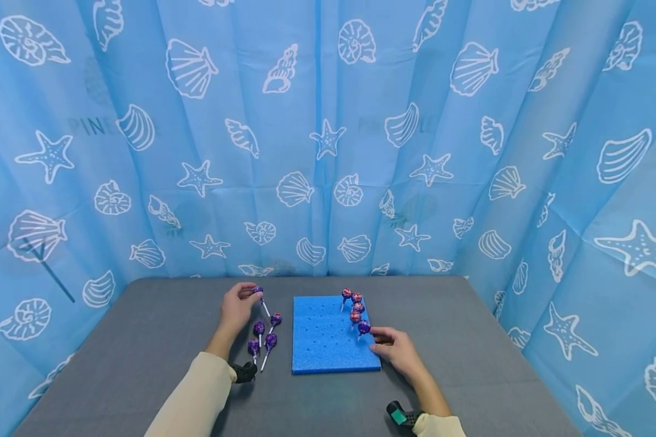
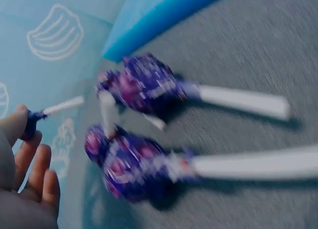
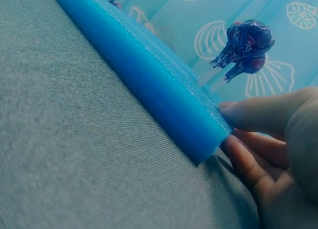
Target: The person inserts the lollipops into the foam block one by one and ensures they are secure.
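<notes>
My left hand [image 1: 236,311] pinches a purple-wrapped lollipop [image 1: 258,290] by its head, left of the board. Its white stick points down to the right. In the left wrist view, thumb and forefinger hold the head of that lollipop [image 2: 31,123]. Several more purple lollipops [image 1: 270,341] lie on the table beside this hand. A square blue foam board [image 1: 319,355] with rows of small holes lies right of them. Several lollipops [image 1: 355,316] stand in its right side, the nearest one purple [image 3: 253,38]. My right hand [image 1: 396,349] grips the board's right edge, thumb on top.
The grey table [image 1: 448,340] carries everything. A blue curtain [image 1: 328,145] with white shells and starfish hangs behind it and along the sides. A black band [image 1: 244,372] is on the left wrist and a dark device [image 1: 400,415] on the right.
</notes>
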The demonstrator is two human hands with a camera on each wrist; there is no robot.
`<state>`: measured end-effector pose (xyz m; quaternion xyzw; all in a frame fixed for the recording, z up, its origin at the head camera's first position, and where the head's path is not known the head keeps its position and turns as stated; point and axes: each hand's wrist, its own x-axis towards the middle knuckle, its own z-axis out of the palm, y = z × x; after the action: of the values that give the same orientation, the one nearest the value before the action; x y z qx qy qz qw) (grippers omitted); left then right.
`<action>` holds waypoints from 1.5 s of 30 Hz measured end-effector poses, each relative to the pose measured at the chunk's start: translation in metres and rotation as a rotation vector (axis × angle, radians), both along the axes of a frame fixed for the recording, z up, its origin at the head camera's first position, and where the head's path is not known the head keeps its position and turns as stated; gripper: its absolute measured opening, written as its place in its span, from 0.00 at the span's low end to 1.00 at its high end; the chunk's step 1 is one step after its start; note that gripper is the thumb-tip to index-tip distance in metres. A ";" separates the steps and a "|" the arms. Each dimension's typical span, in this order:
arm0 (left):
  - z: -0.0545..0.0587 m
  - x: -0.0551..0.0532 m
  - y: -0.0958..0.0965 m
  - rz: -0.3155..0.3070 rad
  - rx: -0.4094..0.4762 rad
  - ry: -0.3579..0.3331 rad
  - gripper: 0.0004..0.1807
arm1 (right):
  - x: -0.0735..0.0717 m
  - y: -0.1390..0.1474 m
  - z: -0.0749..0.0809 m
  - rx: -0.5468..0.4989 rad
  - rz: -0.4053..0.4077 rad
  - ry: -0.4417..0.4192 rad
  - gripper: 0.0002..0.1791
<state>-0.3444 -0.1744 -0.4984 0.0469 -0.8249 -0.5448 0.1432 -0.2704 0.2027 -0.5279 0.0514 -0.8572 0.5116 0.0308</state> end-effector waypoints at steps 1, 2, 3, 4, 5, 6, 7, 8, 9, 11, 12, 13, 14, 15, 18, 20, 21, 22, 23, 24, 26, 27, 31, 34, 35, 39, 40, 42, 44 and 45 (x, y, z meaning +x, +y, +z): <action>0.001 -0.001 0.002 -0.001 0.006 0.007 0.17 | 0.000 0.000 0.000 0.000 0.000 -0.002 0.18; 0.003 -0.002 0.004 -0.004 0.015 0.015 0.18 | 0.000 0.001 0.000 0.002 -0.001 -0.002 0.18; 0.004 -0.003 0.006 -0.009 0.027 0.021 0.18 | 0.000 0.001 0.000 0.006 0.001 0.001 0.18; 0.006 -0.003 0.008 -0.015 0.042 0.026 0.19 | 0.000 0.001 0.000 0.011 0.002 0.003 0.18; 0.008 -0.003 0.010 -0.019 0.053 0.024 0.20 | 0.000 0.002 0.000 0.012 0.000 0.003 0.18; 0.009 -0.003 0.013 -0.031 0.079 0.021 0.20 | 0.000 0.002 0.000 0.012 -0.001 0.001 0.18; 0.011 -0.003 0.015 -0.046 0.106 0.016 0.20 | 0.000 0.002 0.000 0.011 -0.001 0.001 0.18; 0.012 -0.002 0.018 -0.056 0.136 0.008 0.21 | -0.001 0.002 0.000 0.011 -0.003 0.001 0.18; 0.013 -0.001 0.021 -0.071 0.166 0.000 0.21 | -0.001 0.002 0.000 0.011 -0.003 0.000 0.18; 0.015 -0.001 0.026 -0.091 0.225 -0.017 0.21 | -0.002 0.002 0.000 0.010 -0.002 0.001 0.18; 0.015 0.000 0.029 -0.103 0.255 -0.022 0.21 | -0.002 0.002 0.000 0.010 -0.002 0.002 0.18; 0.016 0.000 0.032 -0.107 0.271 -0.026 0.21 | -0.003 0.002 -0.001 0.009 -0.001 0.004 0.18; 0.016 0.001 0.034 -0.110 0.292 -0.028 0.21 | -0.003 0.002 -0.001 0.009 -0.001 0.007 0.18; 0.017 0.001 0.037 -0.115 0.311 -0.027 0.20 | -0.003 0.003 -0.001 0.009 0.000 0.007 0.18; 0.016 0.000 0.045 -0.115 0.360 -0.020 0.20 | -0.003 0.002 -0.001 0.002 -0.001 0.007 0.18; 0.015 0.000 0.050 -0.117 0.388 -0.016 0.20 | -0.003 0.002 0.000 0.002 0.004 0.006 0.18; 0.014 0.000 0.053 -0.117 0.398 -0.020 0.20 | -0.003 0.001 0.000 0.003 0.006 0.005 0.18; 0.013 0.000 0.055 -0.115 0.409 -0.025 0.20 | -0.003 0.001 0.000 0.003 0.008 0.006 0.18; 0.011 0.000 0.057 -0.115 0.419 -0.032 0.20 | -0.003 0.001 0.001 0.002 0.008 0.005 0.18; 0.010 0.000 0.060 -0.116 0.428 -0.039 0.19 | -0.003 0.001 0.001 0.003 0.008 0.003 0.18; 0.006 -0.001 0.064 -0.110 0.456 -0.058 0.19 | -0.002 0.001 0.002 0.000 0.005 0.000 0.18; 0.005 -0.001 0.066 -0.109 0.473 -0.063 0.19 | -0.002 0.001 0.001 -0.001 0.004 0.000 0.18; 0.001 0.000 0.072 -0.107 0.549 -0.069 0.19 | -0.002 0.000 0.002 -0.010 0.002 -0.002 0.17; 0.000 0.000 0.077 -0.105 0.611 -0.072 0.19 | -0.001 0.000 0.002 -0.016 0.003 -0.005 0.17; -0.001 0.000 0.078 -0.104 0.625 -0.072 0.19 | -0.001 0.000 0.002 -0.017 0.004 -0.006 0.17; -0.003 0.000 0.084 -0.100 0.638 -0.072 0.18 | 0.000 0.000 0.003 -0.016 -0.003 -0.016 0.17; -0.003 -0.001 0.085 -0.099 0.630 -0.072 0.18 | 0.000 0.000 0.003 -0.017 -0.005 -0.018 0.17; -0.003 0.000 0.089 -0.095 0.616 -0.073 0.18 | 0.001 0.000 0.003 -0.018 -0.005 -0.017 0.17; -0.003 0.000 0.092 -0.086 0.603 -0.075 0.18 | 0.001 0.000 0.003 -0.020 -0.004 -0.015 0.17; -0.002 0.001 0.094 -0.083 0.597 -0.073 0.19 | 0.000 0.000 0.003 -0.025 -0.004 -0.016 0.17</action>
<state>-0.3435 -0.0809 -0.5006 0.0728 -0.6342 -0.7665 0.0710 -0.2699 0.2024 -0.5245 0.0450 -0.8512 0.5223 0.0258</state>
